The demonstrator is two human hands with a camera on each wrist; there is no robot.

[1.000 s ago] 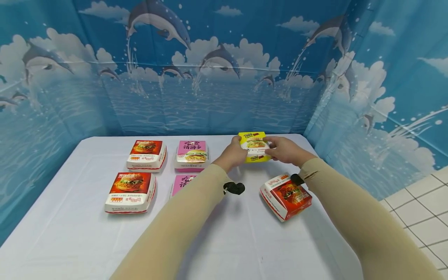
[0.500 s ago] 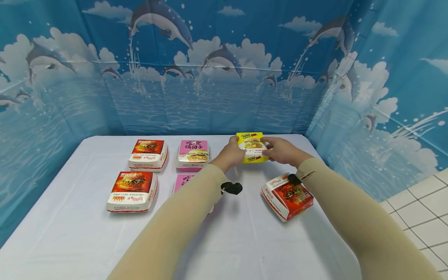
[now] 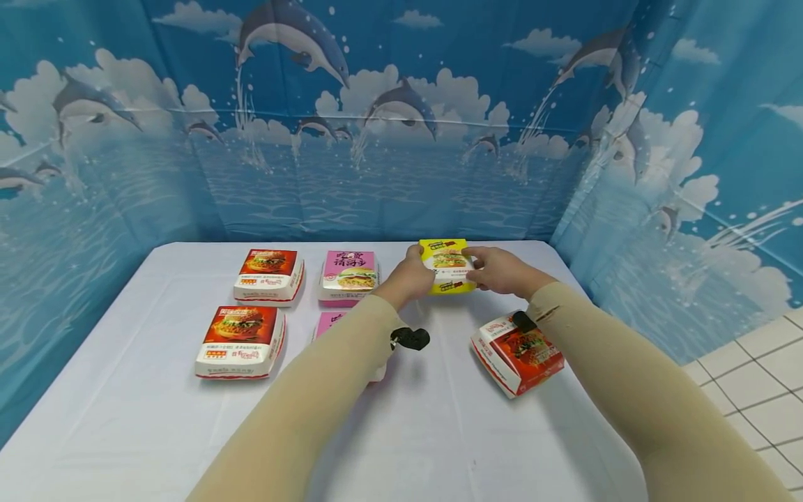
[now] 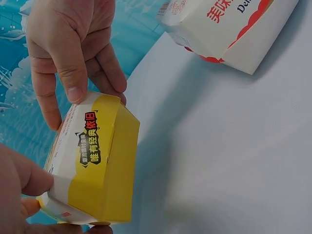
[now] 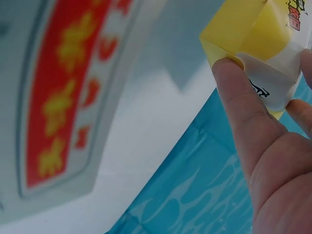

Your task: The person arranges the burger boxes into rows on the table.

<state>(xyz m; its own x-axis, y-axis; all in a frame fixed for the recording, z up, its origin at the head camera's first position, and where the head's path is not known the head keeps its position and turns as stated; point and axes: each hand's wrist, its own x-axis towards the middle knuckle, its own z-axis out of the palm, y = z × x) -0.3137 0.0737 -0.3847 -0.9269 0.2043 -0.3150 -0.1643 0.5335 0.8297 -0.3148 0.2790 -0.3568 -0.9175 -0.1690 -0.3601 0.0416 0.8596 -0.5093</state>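
A yellow and white burger box (image 3: pixel 447 265) is between my two hands near the table's far edge. My left hand (image 3: pixel 410 275) grips its left side and my right hand (image 3: pixel 502 270) its right. In the left wrist view, the right thumb presses the upper corner of the box (image 4: pixel 102 161), and my left fingers (image 4: pixel 29 178) pinch the opposite end. The right wrist view catches a finger (image 5: pixel 239 92) of my right hand along the box's side. Whether the underside touches the table cannot be made out.
A red and white burger box (image 3: pixel 517 348) sits angled near my right forearm. Two more red boxes (image 3: pixel 266 275) (image 3: pixel 241 341) stand on the left. Beside them is a pink box (image 3: pixel 348 279); another pink box (image 3: pixel 326 324) is partly hidden behind my left arm. A dolphin-print curtain (image 3: pixel 389 181) borders the white table (image 3: pixel 125 404).
Both hands have shifted slightly left with the yellow box. The other boxes have kept their places on the table.
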